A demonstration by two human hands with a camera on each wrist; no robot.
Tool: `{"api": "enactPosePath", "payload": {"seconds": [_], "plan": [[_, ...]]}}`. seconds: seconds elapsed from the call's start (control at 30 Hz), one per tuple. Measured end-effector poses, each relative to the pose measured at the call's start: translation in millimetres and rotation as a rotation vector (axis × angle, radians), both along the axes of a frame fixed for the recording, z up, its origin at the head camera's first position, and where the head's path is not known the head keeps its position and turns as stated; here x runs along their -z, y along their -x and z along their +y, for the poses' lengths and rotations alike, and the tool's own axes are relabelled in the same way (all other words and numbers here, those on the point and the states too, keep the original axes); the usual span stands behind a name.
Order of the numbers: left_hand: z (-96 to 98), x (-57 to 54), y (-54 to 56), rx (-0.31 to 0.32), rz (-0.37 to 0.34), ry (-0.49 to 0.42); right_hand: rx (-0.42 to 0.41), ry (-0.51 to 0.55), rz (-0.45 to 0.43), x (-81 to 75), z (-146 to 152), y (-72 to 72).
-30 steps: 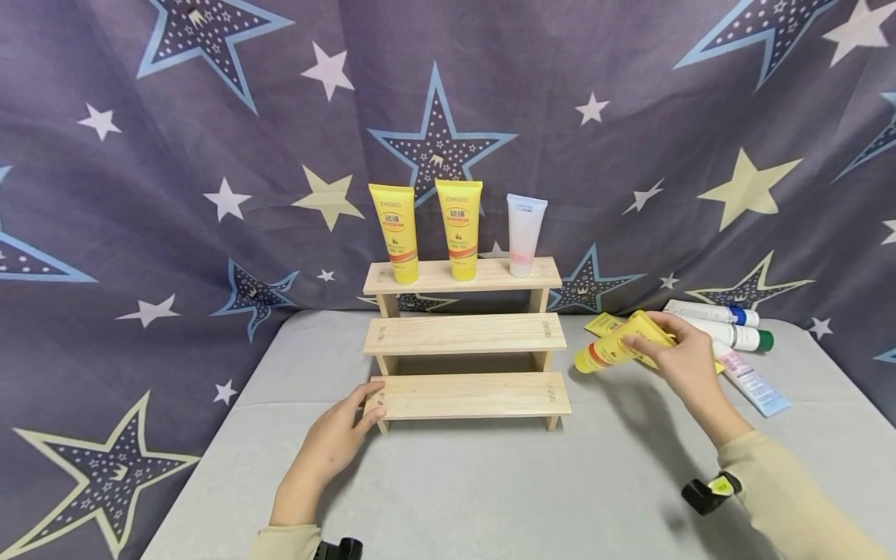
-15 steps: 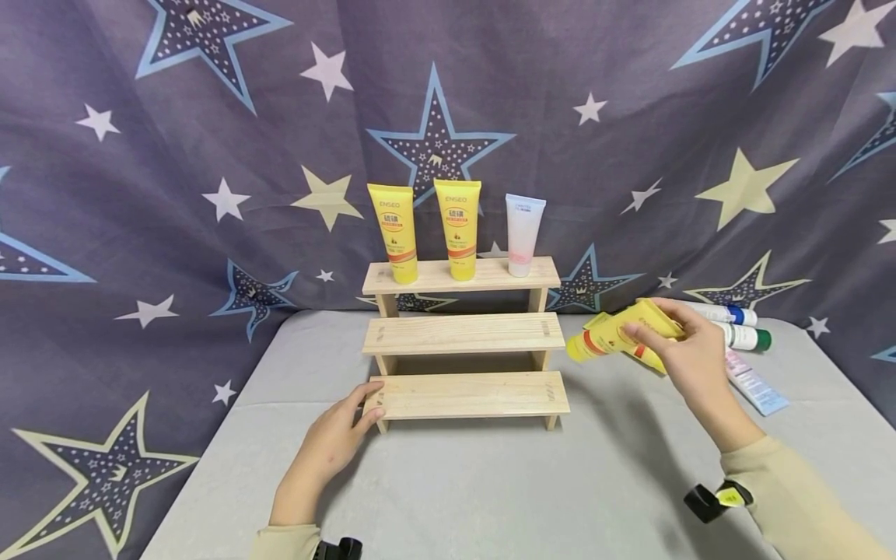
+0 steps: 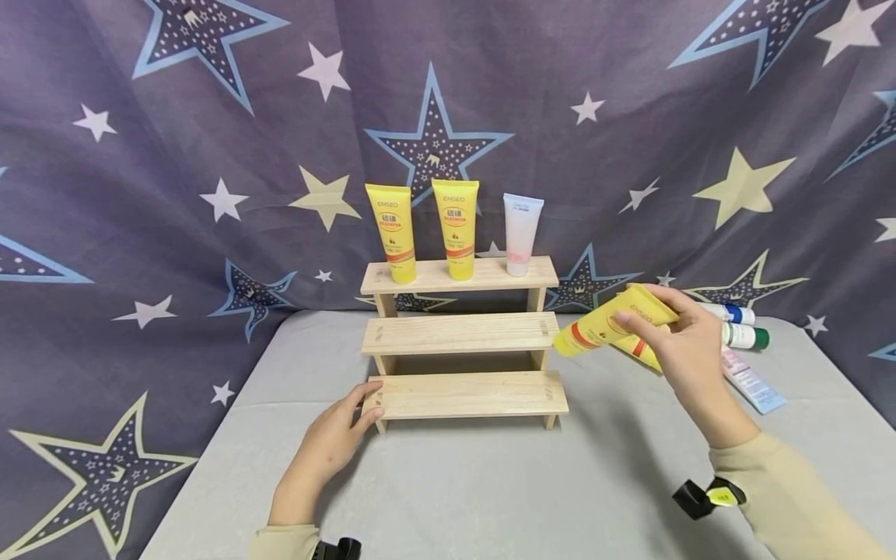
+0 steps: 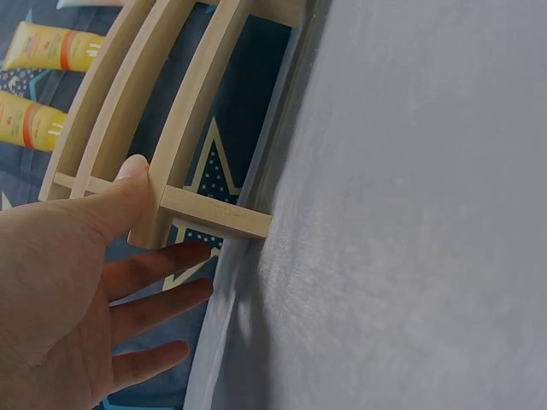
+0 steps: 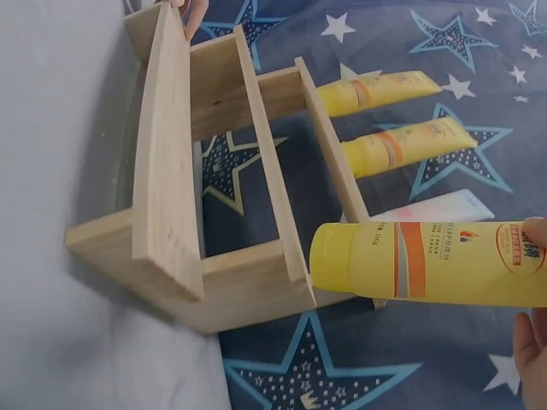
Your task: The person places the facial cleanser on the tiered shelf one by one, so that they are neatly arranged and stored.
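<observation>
My right grip (image 3: 689,350) holds a tilted yellow tube (image 3: 600,322) near the wooden rack (image 3: 462,333). My left grip (image 3: 337,432), fingers loosely extended, touches the rack.

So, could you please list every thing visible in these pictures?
Wooden stand: 1, light wood, centre
Upright yellow tubes: 2, yellow, on the top step, left and middle
Small tube: 1, white and pink, top step, right
Carried tube: 1, yellow, tilted by the stand's right side
Lying yellow tube: at least 1, yellow, behind carried tube, partly hidden
Blue-capped tube: 1, white, lying far right
Green-capped tube: 1, white, lying in front of it
Pastel tube: 1, pink and blue, lying in front of both
Table: 1, grey, beneath
Backdrop: 1, dark with stars, behind
Left hand: 1, bare, touching the stand's lowest left end
Right hand: 1, bare, holding the carried tube
Sleeves: 2, beige, forearms
Wrist devices: 2, black, at the sleeves
</observation>
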State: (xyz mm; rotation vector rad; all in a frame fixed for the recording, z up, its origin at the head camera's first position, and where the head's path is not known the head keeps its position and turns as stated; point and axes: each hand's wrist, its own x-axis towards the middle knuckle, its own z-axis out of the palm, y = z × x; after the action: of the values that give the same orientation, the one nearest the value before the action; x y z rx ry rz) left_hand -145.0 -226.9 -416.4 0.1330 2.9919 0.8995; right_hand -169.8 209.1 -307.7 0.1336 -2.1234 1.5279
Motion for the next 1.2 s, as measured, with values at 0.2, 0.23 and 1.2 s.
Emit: {"api": "enactPosePath", "payload": {"seconds": [0.2,0.23,1.2], "plan": [[-0.4,0.5,-0.3,-0.001,0.003,-0.004,-0.043,0.042,0.04,-3.4,-15,3.8],[-0.4,0.5,-0.3,-0.001,0.004,-0.005,-0.053,0.053,0.045,-3.4,-17,4.9],[1.2,-1.4,1.0,-0.005,0.008,0.0,-0.243,0.068,0.074,-7.5,-103,37.1]]}}
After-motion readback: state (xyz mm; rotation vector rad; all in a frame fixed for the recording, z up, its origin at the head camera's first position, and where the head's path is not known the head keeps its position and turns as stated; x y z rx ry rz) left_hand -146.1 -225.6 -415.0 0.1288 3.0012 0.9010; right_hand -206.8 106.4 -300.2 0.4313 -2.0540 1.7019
